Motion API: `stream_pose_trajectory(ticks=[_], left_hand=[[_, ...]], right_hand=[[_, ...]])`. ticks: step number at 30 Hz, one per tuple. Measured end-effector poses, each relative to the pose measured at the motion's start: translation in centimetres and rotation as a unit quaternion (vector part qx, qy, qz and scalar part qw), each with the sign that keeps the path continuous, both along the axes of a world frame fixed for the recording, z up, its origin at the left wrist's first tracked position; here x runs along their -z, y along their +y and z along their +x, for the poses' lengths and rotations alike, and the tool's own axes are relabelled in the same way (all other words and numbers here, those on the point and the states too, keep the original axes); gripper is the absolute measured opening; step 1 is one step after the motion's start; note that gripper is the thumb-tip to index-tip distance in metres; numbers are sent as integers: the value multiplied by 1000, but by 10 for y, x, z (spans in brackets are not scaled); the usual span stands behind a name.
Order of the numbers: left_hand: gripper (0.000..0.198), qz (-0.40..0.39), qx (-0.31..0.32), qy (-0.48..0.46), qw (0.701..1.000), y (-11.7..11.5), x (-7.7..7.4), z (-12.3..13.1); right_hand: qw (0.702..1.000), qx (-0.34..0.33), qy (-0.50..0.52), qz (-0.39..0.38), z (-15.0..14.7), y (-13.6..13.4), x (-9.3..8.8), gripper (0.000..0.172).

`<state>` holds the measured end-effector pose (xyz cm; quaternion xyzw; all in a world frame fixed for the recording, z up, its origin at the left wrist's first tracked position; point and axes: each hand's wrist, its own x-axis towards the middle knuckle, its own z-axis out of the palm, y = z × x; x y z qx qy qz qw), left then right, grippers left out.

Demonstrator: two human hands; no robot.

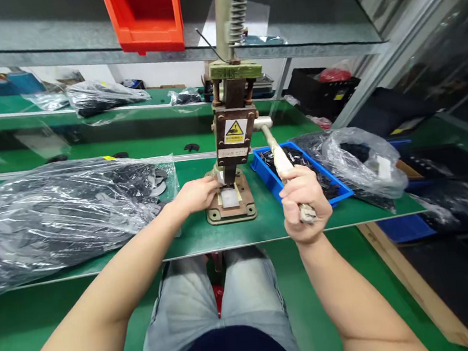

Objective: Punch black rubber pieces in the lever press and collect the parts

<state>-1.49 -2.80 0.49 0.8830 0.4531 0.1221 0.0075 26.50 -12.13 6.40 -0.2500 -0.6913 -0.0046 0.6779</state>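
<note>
From my end I am seeing the two hands working well apart, with the press (233,136) standing upright between them and a little ahead. My right hand (305,204) is gripping the handle (280,156), whose long axis is running from the press's right flank down and outward into that fist. My left hand (199,194) is sitting much nearer the foot of the ram (230,173); its fingertips are resting close by that foot, on its left, and I am not managing to tell whether they are pinching anything. That narrow gap between fingertips and ram is, I am judging, the relation that is counting most. A blue tray (268,178) is lying just beyond the right hand, and a plastic bag (69,217) is spreading out left of the left hand.
</note>
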Motion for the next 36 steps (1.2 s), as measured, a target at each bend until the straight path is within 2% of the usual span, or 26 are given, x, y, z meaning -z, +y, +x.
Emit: stream_pose_trajectory(ticks=[3, 7, 9, 12, 15, 20, 23, 26, 29, 31, 32, 34, 36], left_hand=[[42, 4, -104, 53, 993, 13, -6, -37], [47, -22, -238, 140, 961, 42, -9, -104], [50, -36, -269, 162, 949, 58, -8, -129], [55, -72, -264, 196, 942, 81, -9, -146], [59, -95, -250, 223, 937, 100, -9, -146], [66, -135, -257, 266, 919, 118, -8, -143], [59, -132, -227, 283, 923, 121, -12, -149], [46, -98, -196, 260, 940, 117, -23, -152], [38, -67, -204, 138, 967, 100, -35, -140], [39, -89, -227, 15, 970, 80, -38, -118], [40, -125, -230, -52, 964, 69, -37, -104], [41, -243, -205, -183, 930, 45, -31, -73], [40, -336, -154, -303, 878, 25, -20, -41]], right_hand=[[1000, 6, 8, 5, -1, 2, 0, 11], [1000, 22, 12, 4, -3, 0, -1, 10], [999, 36, 12, -4, -4, 0, -1, 11], [998, 55, 20, -10, -5, 0, 1, 12], [998, 62, 17, -7, -5, 0, 3, 12], [999, 27, 36, 21, -5, 6, 4, 13], [998, 10, 50, 47, -6, 11, 5, 15], [996, -4, 54, 68, -7, 14, 6, 15], [996, -8, 59, 69, -8, 14, 6, 15], [996, -6, 63, 63, -9, 13, 6, 16], [996, -5, 65, 60, -9, 12, 5, 16], [996, -6, 67, 58, -10, 11, 5, 15], [996, -11, 67, 60, -10, 10, 5, 13]])
